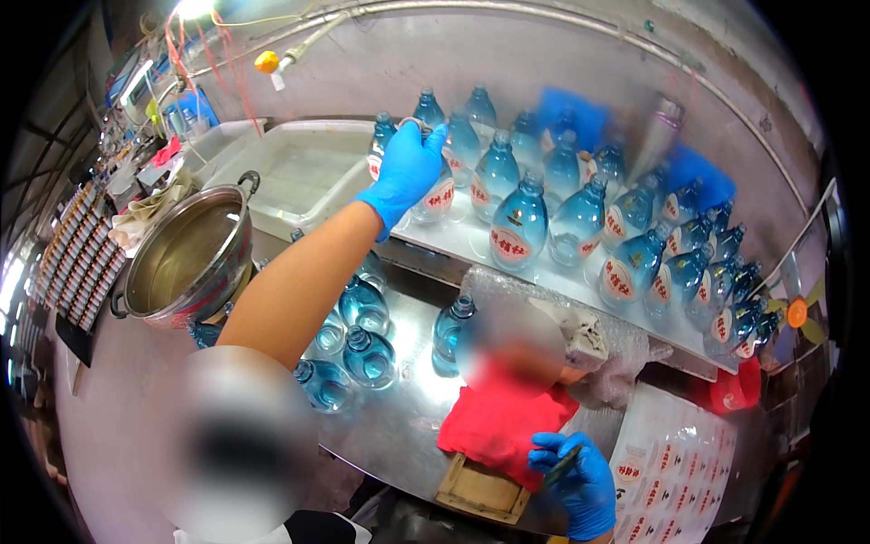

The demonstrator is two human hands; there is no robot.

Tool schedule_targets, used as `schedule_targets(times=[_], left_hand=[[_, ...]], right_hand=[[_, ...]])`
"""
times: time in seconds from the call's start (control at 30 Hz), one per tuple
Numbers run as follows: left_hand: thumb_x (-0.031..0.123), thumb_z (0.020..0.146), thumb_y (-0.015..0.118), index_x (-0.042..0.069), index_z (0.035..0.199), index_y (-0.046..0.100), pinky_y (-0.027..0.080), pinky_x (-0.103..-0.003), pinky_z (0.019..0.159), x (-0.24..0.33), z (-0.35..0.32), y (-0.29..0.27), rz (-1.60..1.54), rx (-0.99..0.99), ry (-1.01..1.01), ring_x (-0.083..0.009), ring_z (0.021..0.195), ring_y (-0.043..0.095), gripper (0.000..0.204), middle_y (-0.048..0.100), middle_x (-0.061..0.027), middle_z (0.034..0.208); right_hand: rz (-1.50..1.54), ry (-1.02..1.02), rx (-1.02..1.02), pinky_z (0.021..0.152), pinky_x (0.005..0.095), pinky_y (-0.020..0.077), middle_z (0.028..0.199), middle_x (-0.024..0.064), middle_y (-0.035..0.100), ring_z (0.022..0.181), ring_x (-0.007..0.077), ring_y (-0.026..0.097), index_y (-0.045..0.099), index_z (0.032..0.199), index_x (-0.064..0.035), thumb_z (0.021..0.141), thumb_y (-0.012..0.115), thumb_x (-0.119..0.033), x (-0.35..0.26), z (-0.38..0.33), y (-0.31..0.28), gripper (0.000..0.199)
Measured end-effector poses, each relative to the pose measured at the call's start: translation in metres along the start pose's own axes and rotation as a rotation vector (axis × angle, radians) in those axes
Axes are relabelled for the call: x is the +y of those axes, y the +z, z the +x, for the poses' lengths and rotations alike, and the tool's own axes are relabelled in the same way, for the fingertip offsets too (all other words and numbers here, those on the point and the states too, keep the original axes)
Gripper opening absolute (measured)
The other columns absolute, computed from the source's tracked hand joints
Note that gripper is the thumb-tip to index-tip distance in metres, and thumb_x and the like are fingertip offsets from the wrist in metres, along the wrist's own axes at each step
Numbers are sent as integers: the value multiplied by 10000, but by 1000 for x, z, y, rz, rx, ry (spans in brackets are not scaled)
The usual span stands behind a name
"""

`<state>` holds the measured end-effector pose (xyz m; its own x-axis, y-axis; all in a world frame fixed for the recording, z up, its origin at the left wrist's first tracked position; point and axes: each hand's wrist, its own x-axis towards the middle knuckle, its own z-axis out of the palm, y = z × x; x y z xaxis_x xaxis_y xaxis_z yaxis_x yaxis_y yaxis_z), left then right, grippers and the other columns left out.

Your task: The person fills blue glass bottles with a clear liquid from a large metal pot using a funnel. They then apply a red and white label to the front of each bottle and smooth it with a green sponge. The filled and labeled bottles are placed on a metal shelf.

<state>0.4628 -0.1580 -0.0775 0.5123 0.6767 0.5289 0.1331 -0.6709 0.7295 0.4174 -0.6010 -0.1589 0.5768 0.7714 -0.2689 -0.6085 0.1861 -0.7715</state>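
My left hand [410, 172], in a blue glove, reaches to the far shelf. Its fingers are closed round the top of a blue glass bottle [439, 198] with a red label, which stands at the left end of a row of similar bottles. My right hand [582, 480], gloved in blue too, is at the lower right. Between its fingers it pinches a small, dark green flat piece [563, 464], whose exact kind I cannot make out. A red cloth [500, 419] lies just left of this hand, over a wooden frame [480, 490].
Labelled bottles [519, 227] crowd the white shelf [580, 279]. Bottles without visible labels [370, 356] stand on the metal table [412, 412]. To the left are a water-filled pot [186, 245] and a white basin [313, 168]. A label sheet [675, 467] and small fan [797, 314] are at right.
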Motion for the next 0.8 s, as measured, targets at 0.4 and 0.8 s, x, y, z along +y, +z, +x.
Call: schedule_targets(times=[0.4,0.8], left_hand=[[310,816,615,-35,971,570,488,-335,726,89,-107,-48,420,-675,-149,-226,840,630,381,630,-179,868],[455,782,576,20,934,625,479,-430,753,8,-73,-90,1093,-507,-74,-365,872,611,463,632,-214,936]], right_hand=[[154,23,-20,773,401,452,944,144,559,854,263,534,529,920,-56,913,502,-373,5,-7,-23,318],[412,214,163,667,360,457,751,150,555,698,254,524,561,633,-30,951,390,-446,8,-9,-30,551]])
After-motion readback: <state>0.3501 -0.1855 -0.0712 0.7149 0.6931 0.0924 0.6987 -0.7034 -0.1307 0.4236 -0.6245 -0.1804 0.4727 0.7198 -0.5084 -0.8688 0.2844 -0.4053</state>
